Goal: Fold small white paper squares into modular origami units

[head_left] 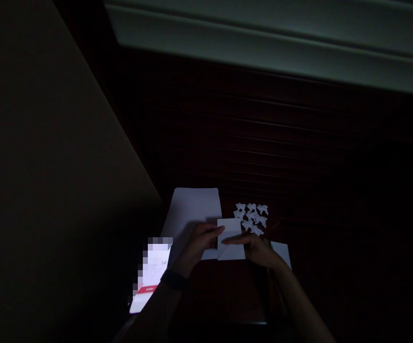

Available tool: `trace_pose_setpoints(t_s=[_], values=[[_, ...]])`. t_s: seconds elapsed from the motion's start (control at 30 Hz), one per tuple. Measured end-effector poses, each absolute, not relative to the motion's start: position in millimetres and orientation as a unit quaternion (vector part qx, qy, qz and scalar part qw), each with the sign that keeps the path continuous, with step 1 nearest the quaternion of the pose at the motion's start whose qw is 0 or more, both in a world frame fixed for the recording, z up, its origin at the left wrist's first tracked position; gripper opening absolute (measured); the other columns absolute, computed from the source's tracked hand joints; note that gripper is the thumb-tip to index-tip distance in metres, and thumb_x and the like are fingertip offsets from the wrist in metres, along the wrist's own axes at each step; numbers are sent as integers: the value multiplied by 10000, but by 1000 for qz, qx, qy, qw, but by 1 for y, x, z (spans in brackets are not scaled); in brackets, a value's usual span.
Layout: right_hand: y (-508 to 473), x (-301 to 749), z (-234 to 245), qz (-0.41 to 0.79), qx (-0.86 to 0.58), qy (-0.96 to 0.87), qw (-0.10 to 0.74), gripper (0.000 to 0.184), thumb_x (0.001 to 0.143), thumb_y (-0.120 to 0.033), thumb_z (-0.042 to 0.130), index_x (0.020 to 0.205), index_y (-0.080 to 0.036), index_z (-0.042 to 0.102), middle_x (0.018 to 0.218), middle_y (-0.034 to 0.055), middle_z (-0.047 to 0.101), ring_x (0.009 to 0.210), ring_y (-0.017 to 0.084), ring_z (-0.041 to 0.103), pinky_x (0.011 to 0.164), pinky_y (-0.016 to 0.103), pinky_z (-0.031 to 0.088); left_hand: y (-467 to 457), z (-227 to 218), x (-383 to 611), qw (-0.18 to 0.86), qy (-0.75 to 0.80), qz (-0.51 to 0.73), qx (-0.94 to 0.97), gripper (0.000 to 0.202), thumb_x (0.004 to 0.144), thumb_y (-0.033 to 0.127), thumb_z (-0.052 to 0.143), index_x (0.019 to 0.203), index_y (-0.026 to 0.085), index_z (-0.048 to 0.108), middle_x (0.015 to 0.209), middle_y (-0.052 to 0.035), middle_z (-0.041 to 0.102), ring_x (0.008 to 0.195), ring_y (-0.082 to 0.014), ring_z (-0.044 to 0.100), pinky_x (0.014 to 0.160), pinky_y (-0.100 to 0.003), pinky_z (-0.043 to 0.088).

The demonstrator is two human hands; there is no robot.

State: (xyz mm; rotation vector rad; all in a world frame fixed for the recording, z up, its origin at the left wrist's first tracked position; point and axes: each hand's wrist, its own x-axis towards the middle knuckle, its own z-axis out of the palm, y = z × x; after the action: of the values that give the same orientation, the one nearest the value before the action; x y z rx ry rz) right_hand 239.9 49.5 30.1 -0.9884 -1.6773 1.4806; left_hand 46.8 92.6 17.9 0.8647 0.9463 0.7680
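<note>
A small white sheet of paper (232, 252) with a faint crease is held up in front of me. My left hand (202, 239) pinches its left edge, the thumb lying on top. From the right, my right hand (258, 248) grips the opposite edge, with a finger stretched across the sheet's face. The fingers beneath the sheet are hidden. Just behind my right hand lie several small folded paper shapes (251, 216) in a cluster. Under and behind my left hand is a larger stack of white paper (195, 205).
At the left a lit screen (152, 271), partly blurred out, glows beside my left forearm. Another pale sheet (281, 252) lies right of my right hand. The dark table (224, 295) has its front edge near the bottom. A wall (67, 143) rises on the left.
</note>
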Motion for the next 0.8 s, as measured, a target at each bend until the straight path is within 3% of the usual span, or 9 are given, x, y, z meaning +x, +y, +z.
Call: trace_pose_setpoints(t_s=[0.13, 0.33, 0.5, 0.8], values=[[51, 243, 27, 576, -402, -639, 315, 297, 709, -320, 674, 981, -203, 690, 970, 57, 695, 918, 226, 628, 850, 375, 472, 91, 21, 49, 736, 410, 358, 403, 314, 667, 382, 698, 805, 101, 675, 790, -102, 687, 665, -188, 639, 585, -281, 512], [52, 243, 25, 585, -448, -559, 381, 263, 764, -384, 622, 861, -159, 716, 857, 75, 713, 798, 205, 645, 748, 335, 489, 90, 18, 53, 716, 406, 384, 420, 331, 701, 409, 661, 834, 106, 675, 835, -107, 694, 711, -198, 645, 614, -290, 521], [51, 242, 22, 631, -455, -485, 400, 360, 828, -443, 521, 908, -142, 703, 801, 91, 706, 721, 183, 648, 712, 331, 489, 91, 13, 56, 693, 425, 399, 424, 356, 703, 422, 654, 849, 98, 676, 810, -110, 698, 670, -193, 645, 577, -276, 515], [54, 249, 19, 608, -494, -434, 445, 205, 669, -338, 721, 657, -133, 705, 646, 41, 674, 604, 147, 588, 611, 263, 440, 88, 28, 54, 692, 435, 392, 423, 351, 694, 412, 658, 850, 98, 676, 826, -113, 694, 720, -226, 649, 624, -312, 520]])
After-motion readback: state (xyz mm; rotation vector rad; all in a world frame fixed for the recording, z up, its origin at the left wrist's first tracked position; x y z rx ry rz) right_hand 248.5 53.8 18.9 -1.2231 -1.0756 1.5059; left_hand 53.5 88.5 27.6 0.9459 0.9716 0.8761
